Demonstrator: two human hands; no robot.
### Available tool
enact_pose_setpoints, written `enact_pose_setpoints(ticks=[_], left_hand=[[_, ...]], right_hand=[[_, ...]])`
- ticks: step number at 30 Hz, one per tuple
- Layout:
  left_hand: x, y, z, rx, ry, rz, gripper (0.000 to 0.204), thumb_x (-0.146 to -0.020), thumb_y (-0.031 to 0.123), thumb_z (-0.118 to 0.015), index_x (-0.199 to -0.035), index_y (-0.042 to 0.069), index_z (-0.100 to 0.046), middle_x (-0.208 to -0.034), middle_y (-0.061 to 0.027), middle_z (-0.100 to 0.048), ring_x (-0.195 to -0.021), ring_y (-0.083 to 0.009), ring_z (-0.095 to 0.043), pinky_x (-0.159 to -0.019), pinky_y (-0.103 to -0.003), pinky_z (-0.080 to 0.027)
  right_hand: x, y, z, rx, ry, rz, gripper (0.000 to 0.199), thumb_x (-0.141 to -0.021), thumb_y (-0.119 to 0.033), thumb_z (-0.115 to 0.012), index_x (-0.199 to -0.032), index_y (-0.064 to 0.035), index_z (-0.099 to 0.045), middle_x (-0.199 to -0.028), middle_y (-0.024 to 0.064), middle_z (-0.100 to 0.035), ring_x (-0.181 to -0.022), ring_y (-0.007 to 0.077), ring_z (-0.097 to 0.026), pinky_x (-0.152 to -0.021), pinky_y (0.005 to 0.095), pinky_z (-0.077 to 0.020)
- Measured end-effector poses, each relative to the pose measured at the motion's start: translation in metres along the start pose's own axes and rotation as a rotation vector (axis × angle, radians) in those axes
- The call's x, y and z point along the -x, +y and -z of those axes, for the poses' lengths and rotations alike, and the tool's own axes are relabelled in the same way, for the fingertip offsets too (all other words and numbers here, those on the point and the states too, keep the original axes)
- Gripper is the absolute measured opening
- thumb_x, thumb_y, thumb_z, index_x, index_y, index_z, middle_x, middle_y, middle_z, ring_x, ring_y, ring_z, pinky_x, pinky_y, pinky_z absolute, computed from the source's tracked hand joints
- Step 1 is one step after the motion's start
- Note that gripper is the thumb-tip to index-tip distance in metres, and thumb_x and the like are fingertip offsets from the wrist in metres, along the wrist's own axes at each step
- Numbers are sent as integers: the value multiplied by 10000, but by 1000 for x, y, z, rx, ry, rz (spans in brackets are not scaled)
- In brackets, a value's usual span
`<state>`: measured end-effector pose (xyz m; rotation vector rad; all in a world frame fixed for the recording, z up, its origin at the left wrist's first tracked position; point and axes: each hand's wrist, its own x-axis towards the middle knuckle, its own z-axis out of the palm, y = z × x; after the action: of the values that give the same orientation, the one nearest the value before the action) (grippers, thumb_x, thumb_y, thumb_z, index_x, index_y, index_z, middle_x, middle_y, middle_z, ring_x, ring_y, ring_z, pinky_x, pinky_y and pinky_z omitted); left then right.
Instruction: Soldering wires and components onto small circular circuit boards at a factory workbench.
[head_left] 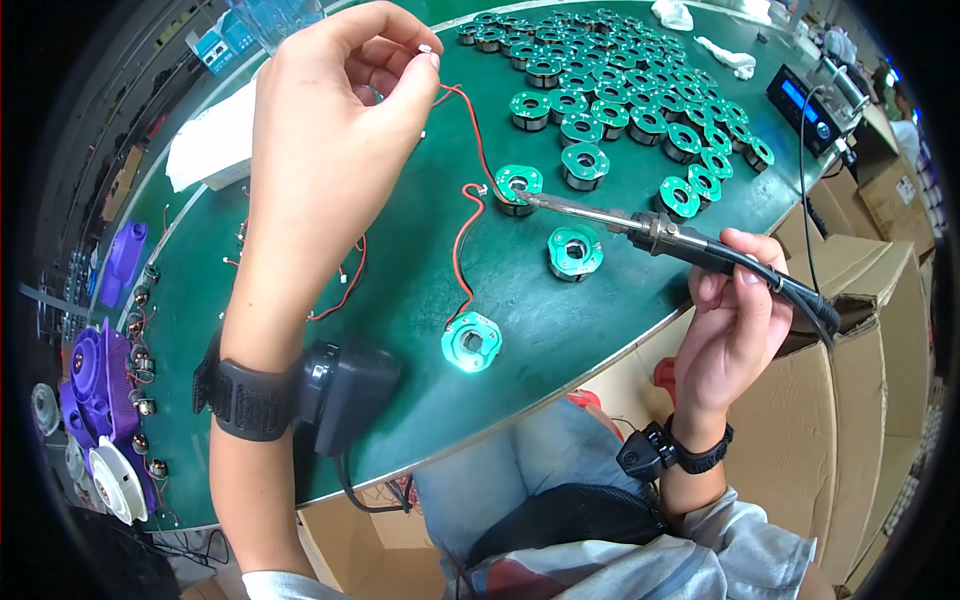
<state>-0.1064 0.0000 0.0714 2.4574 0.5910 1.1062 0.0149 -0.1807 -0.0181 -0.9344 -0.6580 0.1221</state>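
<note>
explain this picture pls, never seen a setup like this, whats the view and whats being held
There's no robot here: these are a person's own bare hands, seen by a wide fisheye camera worn on the head and looking down, so straight edges look bent. The left hand pinches a small white connector. The right hand holds a soldering iron, its tip at a round green circuit board with red and black wires. Many similar boards sit across the green table. A control box with a lit blue screen stands at upper right, and purple parts lie at left.
</note>
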Motion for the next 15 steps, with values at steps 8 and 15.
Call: enact_pose_setpoints(ticks=[8,15], left_hand=[[-2,-5,-3,-4,16,-13,87,-765,100,-541,-793,21,-561,-678,22,-526,-622,-16,-457,-547,-157,-344],[-1,-8,-4,-64,28,-4,66,-758,82,-510,-779,30,-544,-647,41,-497,-576,-1,-418,-514,-160,-318]], right_hand=[[-4,2,2,-29,-7,13,168,-775,-49,-475,-888,67,-520,-795,79,-505,-582,77,-454,-501,167,-372],[-5,1,-1,2,-55,-18,159,-775,-48,-498,-884,67,-518,-775,75,-513,-571,72,-451,-488,159,-371]])
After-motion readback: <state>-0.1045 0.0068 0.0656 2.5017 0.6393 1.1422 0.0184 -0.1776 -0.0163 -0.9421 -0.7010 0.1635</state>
